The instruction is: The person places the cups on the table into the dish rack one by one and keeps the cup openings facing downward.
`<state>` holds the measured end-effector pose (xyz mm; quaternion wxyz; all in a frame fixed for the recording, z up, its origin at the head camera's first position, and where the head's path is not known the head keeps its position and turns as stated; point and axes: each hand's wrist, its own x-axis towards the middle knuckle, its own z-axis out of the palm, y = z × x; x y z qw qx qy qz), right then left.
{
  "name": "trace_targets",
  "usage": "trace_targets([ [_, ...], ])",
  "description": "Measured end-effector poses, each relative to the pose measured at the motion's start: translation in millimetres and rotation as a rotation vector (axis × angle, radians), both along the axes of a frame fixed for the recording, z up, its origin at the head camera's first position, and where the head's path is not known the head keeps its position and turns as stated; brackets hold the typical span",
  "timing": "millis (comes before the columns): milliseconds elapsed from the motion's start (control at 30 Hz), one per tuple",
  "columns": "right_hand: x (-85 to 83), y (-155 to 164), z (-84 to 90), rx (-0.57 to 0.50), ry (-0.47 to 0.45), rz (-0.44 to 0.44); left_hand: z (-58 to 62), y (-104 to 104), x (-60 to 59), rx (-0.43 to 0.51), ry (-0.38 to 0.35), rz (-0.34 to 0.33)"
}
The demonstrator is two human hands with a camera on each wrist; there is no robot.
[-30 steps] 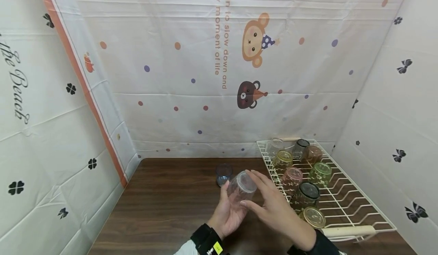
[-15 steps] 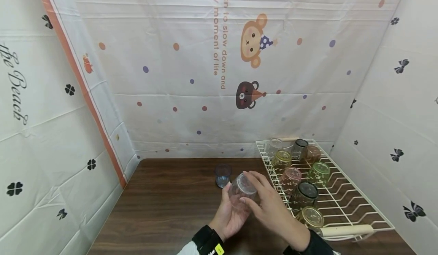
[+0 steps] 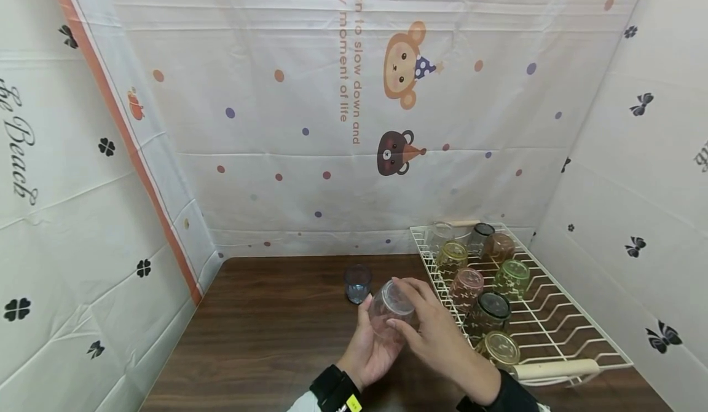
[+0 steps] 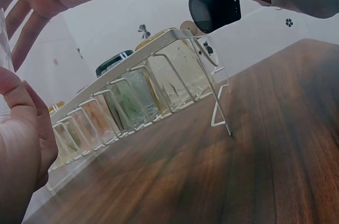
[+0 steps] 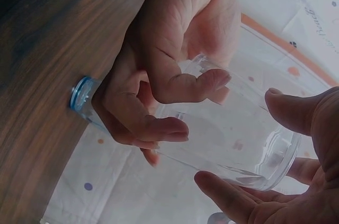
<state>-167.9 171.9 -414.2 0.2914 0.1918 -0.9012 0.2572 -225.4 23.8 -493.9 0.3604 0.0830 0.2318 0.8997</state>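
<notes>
A clear drinking glass (image 3: 391, 309) is tilted in front of me above the table, between both hands. My left hand (image 3: 373, 352) holds it from the left and below. In the right wrist view, the left hand's curled fingers wrap the lower-left part of the glass (image 5: 241, 142). My right hand (image 3: 439, 335) grips the thick-based end, thumb on one side and fingers on the other. At the left wrist view's edge, only a sliver of glass (image 4: 4, 49) shows. Just behind the hands, a bluish glass (image 3: 358, 284) stands on the wooden table (image 3: 265, 332).
At right stands a white wire rack (image 3: 575, 320) with a pale handle bar (image 3: 555, 370). Several upturned glasses fill its left side, among them a green glass (image 3: 512, 278), a pink glass (image 3: 467, 286) and a yellowish glass (image 3: 500, 348). Printed white cloth (image 3: 310, 92) lines the walls.
The head view has shifted slightly, so the surroundings sit a little further left. Both hands keep their hold on the clear glass, with almost no movement.
</notes>
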Motion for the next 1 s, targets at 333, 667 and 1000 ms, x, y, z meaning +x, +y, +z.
trace_targets([
  [333, 6.2, 4, 12.5, -0.023, -0.004, 0.032, 4.2, 1, 1.1, -0.008, 0.02, -0.03],
  [667, 14.8, 26, 30.8, 0.005, 0.095, -0.006, -1.2, -7, -7.3, -0.225, 0.259, -0.094],
  [1000, 16.0, 90, 68.3, -0.028, 0.072, -0.15, -22.8, -22, -22.6, -0.368, 0.168, 0.058],
])
